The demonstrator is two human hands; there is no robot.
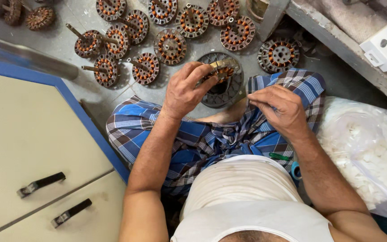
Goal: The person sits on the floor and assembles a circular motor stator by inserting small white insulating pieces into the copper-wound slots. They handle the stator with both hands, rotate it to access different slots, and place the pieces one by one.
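From the head view I look straight down at a seated person in a blue checked cloth (193,139) and a white vest. My left hand (185,92) is clenched over the top of a round stator with copper windings (220,78), which stands tilted above the knee, the fingers curled across its upper rim so that only the right half of it shows past the knuckles. My right hand (281,110) sits just beside it to the right, fingers pinched together on something thin; I cannot tell what it grips, though a narrow strip (238,96) runs from the fingertips toward the stator's lower edge. Beyond the hands, on the grey floor (63,45), a loose cluster of similar wound stators (170,46) lies flat, several with shafts sticking out. To the right a clear plastic bag (368,148) rests against the thigh, filled with small white pieces. A green-handled tool (279,157) lies in the lap. At left stands a cream cabinet with a blue edge (32,134) and two dark handles.
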